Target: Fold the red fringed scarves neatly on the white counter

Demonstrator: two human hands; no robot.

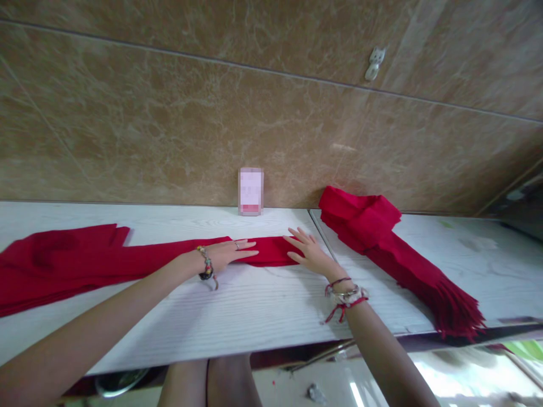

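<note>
A long red scarf (156,259) lies flat in a narrow strip along the white table, its wider, layered part spreading out to the left edge of the view. My left hand (224,254) rests on this strip with fingers stretched to the right. At the strip's right end, my right hand (311,254) lies with spread fingers on the cloth, which shows bare between both hands. Farther right is a second red scarf (382,243), folded over at its top, with its fringe hanging near the table's front edge.
A phone (250,192), blurred out, leans upright against the brown tiled wall (178,124). A small white cat-shaped hook (375,63) is fixed higher up. The white table (237,316) has a seam right of my hands. My knees show below its front edge.
</note>
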